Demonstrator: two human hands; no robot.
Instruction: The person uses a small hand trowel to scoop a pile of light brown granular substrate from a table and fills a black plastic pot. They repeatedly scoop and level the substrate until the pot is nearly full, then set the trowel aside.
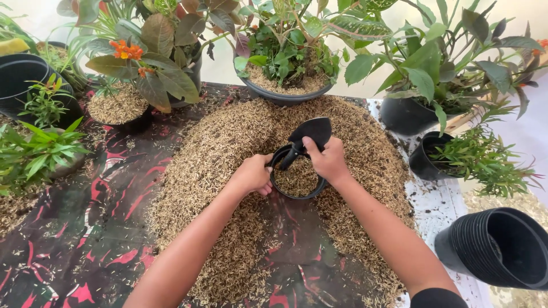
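Note:
A small black plastic pot (297, 195), partly filled with tan husk, sits in a big heap of rice husk (228, 148) spread over a dark red-patterned sheet (97, 228). My left hand (252, 174) grips the pot's left rim. My right hand (326, 159) is closed on the handle of a black scoop (311, 134), whose blade is raised above the pot's far edge.
Potted plants ring the heap: an orange-flowered one (128, 54) at far left, a wide pot (285, 85) at far centre, leafy black pots (408, 114) at right. A stack of empty black pots (502, 248) lies at lower right. Small green seedlings (34, 151) stand at left.

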